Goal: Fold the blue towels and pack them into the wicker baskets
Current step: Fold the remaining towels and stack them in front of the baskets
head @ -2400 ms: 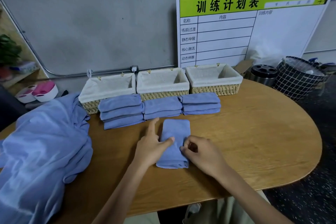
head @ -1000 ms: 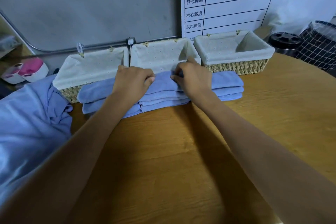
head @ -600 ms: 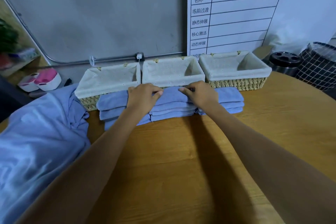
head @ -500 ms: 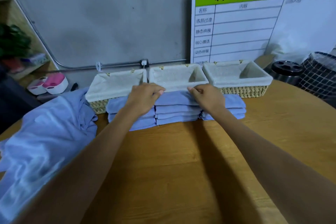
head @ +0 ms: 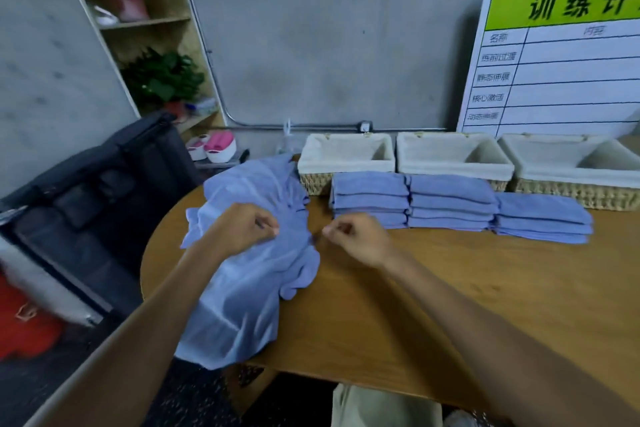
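A loose heap of unfolded blue towels (head: 249, 288) lies on the left end of the wooden table (head: 450, 295) and hangs over its edge. My left hand (head: 242, 229) hovers on top of the heap, fingertips drawn together; whether it pinches cloth is unclear. My right hand (head: 356, 237) is curled just right of the heap's edge and holds nothing. Three stacks of folded blue towels (head: 450, 201) stand in a row in front of three lined wicker baskets: left basket (head: 346, 163), middle basket (head: 450, 168), right basket (head: 571, 178). No towels show inside the baskets.
A whiteboard with a green header (head: 571, 62) leans on the wall behind the baskets. A dark padded seat (head: 86, 201) stands left of the table. A shelf with plants (head: 159, 80) and a pink-and-white object (head: 214, 146) are behind it.
Both hands carried the folded towel to the middle stack, let go of it, and moved left to the unfolded heap. My view turned left with them.
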`<action>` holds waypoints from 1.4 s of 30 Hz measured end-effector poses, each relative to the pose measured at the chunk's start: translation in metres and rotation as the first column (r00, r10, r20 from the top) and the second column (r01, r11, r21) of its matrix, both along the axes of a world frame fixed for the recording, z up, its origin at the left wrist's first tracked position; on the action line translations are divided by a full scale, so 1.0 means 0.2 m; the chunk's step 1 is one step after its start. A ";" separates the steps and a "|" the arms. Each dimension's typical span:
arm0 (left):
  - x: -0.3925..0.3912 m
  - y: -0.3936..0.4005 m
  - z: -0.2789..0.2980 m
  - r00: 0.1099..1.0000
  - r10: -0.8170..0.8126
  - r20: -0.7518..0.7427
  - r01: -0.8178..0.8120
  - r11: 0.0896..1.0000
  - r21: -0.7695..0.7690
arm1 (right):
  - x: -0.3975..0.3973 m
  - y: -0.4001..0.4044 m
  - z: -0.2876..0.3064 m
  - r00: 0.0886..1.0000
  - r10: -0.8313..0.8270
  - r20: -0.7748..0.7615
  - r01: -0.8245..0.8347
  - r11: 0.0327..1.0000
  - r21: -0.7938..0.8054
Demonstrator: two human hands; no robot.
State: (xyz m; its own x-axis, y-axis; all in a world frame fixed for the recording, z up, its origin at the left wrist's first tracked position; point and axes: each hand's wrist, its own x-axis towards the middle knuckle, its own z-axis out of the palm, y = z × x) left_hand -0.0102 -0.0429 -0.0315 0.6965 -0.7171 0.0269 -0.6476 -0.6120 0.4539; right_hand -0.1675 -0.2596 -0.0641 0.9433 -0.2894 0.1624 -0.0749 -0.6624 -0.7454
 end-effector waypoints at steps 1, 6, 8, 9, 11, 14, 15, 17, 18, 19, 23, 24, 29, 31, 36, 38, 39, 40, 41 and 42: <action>0.00 0.01 -0.04 0.999 -0.002 -0.036 0.001 1.000 -0.015 | 0.03 0.06 -0.02 1.000 0.023 -0.014 -0.023 0.999 0.023; 0.03 -0.02 -0.14 1.000 -0.020 0.018 0.022 0.994 -0.109 | 0.13 0.22 -0.11 0.999 0.034 -0.032 -0.027 0.979 0.201; 0.05 -0.01 -0.16 0.993 0.027 0.111 -0.005 0.982 -0.191 | 0.16 0.23 -0.14 0.999 0.002 -0.050 0.010 0.969 0.246; 0.07 -0.01 -0.18 0.985 0.050 0.167 -0.010 0.974 -0.228 | 0.18 0.23 -0.15 0.998 -0.028 -0.050 0.040 0.966 0.257; 0.09 0.01 -0.21 0.974 0.073 0.216 -0.019 0.970 -0.243 | 0.20 0.23 -0.17 0.993 -0.109 -0.050 0.118 0.957 0.263; 0.06 0.00 -0.24 0.981 0.094 0.171 -0.054 0.972 -0.228 | 0.22 0.22 -0.16 0.983 -0.164 -0.089 0.180 0.957 0.227; 0.05 -0.01 -0.23 0.981 0.095 0.166 -0.056 0.972 -0.227 | 0.22 0.22 -0.16 0.979 -0.161 -0.123 0.183 0.962 0.202; 0.04 -0.02 -0.22 0.980 0.094 0.173 -0.054 0.974 -0.219 | 0.23 0.21 -0.13 0.973 -0.122 -0.198 0.155 0.975 0.160; 0.04 -0.03 -0.22 0.981 0.097 0.170 -0.059 0.974 -0.217 | 0.24 0.20 -0.13 0.971 -0.096 -0.218 0.133 0.978 0.163; 0.04 -0.04 -0.21 0.981 0.104 0.164 -0.067 0.974 -0.217 | 0.24 0.19 -0.12 0.972 -0.074 -0.222 0.119 0.974 0.192; 0.04 -0.04 -0.20 0.982 0.112 0.150 -0.077 0.972 -0.222 | 0.18 0.18 -0.11 0.989 -0.086 -0.117 0.125 0.912 0.391; 0.03 -0.04 -0.19 0.982 0.094 0.163 -0.058 0.975 -0.213 | 0.15 0.17 -0.09 0.991 -0.113 -0.077 0.135 0.889 0.437; -0.10 -0.11 -0.07 0.978 -0.076 0.192 0.110 0.979 -0.173 | 0.04 0.10 -0.01 0.988 -0.147 0.038 0.079 0.711 0.699; -0.17 -0.16 0.00 0.977 -0.163 0.135 0.185 0.968 -0.172 | 0.02 0.08 0.03 0.983 -0.151 0.108 0.007 0.612 0.791; -0.26 -0.28 0.13 0.965 -0.259 0.027 0.255 0.921 -0.295 | -0.08 -0.03 0.16 0.988 -0.123 0.089 0.014 0.660 0.751; -0.22 -0.35 0.16 0.952 -0.260 0.159 0.298 0.907 -0.298 | -0.13 -0.08 0.19 0.992 -0.102 0.068 0.029 0.734 0.678; -0.19 -0.39 0.18 0.936 -0.290 0.202 0.337 0.904 -0.264 | -0.15 -0.10 0.20 0.993 -0.094 0.070 0.025 0.754 0.657; -0.16 -0.44 0.19 0.919 -0.332 0.214 0.375 0.904 -0.206 | -0.17 -0.12 0.21 0.993 -0.089 0.078 0.018 0.763 0.646; -0.14 -0.49 0.20 0.907 -0.376 0.191 0.404 0.904 -0.139 | -0.19 -0.14 0.22 0.992 -0.090 0.086 0.014 0.770 0.638; -0.12 -0.54 0.22 0.897 -0.417 0.145 0.430 0.899 -0.079 | -0.20 -0.15 0.23 0.992 -0.090 0.092 0.012 0.779 0.627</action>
